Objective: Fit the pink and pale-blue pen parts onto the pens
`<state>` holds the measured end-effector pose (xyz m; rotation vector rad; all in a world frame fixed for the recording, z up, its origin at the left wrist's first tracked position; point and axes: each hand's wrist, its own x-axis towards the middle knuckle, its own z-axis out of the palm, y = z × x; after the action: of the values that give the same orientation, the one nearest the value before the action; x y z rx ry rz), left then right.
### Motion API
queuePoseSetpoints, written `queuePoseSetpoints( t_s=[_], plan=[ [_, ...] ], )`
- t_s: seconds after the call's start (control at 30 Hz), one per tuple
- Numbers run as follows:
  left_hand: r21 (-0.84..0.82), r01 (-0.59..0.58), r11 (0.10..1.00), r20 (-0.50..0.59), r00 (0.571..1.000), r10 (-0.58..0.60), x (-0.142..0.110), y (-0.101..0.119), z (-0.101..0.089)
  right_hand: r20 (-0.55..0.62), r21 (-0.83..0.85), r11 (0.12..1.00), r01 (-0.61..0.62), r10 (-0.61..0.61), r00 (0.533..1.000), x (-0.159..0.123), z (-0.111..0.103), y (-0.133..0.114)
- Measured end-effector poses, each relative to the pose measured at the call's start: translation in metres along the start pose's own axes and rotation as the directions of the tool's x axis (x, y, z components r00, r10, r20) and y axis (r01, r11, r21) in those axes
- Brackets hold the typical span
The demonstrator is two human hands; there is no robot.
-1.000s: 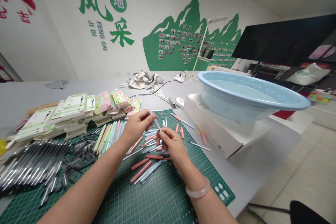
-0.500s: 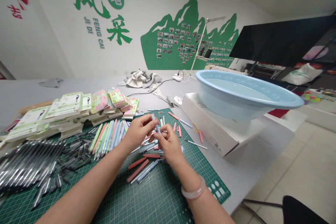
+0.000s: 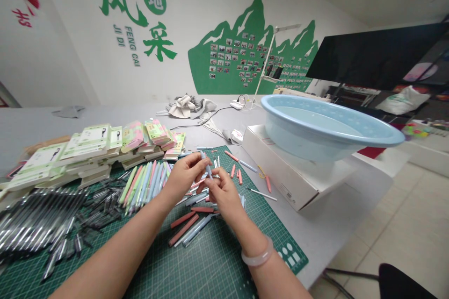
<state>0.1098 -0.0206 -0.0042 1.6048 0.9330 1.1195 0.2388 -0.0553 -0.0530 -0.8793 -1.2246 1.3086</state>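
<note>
Between my two hands is a light blue pen [image 3: 206, 164], held tilted above the cutting mat. My left hand [image 3: 187, 173] pinches its upper part with thumb and fingers. Lower down, my right hand [image 3: 221, 189] has its fingers closed around the other end, which they partly hide. Below the hands lie loose red pen barrels [image 3: 184, 229], blue pen parts [image 3: 198, 230] and thin white refills. Left of my left hand, a row of pastel pens [image 3: 147, 182] lies side by side.
Black clear-barrelled pens [image 3: 38, 215] and dark caps cover the left of the green cutting mat [image 3: 164, 266]. Stacked pen boxes [image 3: 93, 140] stand behind them. On the right, a blue basin [image 3: 322, 142] rests on a white carton [image 3: 280, 175]. Cloths [image 3: 187, 105] lie at the back.
Both hands stay at nearly the same place with the blue pen between them. The fingers and pen have shifted only slightly.
</note>
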Motion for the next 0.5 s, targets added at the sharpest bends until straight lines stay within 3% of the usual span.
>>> queuePoseSetpoints(
  t_s=[0.17, 0.33, 0.5],
  plan=[
    [-0.063, -0.038, 0.997, -0.033, 0.999, 0.036, 0.001, 0.01, -0.002, 0.037, 0.053, 0.998, 0.023, -0.025, 0.999, 0.0, 0.003, -0.001],
    [-0.112, -0.116, 0.987, -0.136, 0.986, 0.1, 0.005, 0.024, -0.007, 0.087, 0.057, 0.998, 0.032, -0.037, 0.996, -0.001, 0.003, -0.003],
    [-0.361, -0.204, 0.91, -0.294, 0.951, 0.096, 0.02, 0.03, -0.03, 0.081, 0.051, 0.998, 0.027, -0.031, 0.996, 0.0, 0.002, -0.001]
  ],
)
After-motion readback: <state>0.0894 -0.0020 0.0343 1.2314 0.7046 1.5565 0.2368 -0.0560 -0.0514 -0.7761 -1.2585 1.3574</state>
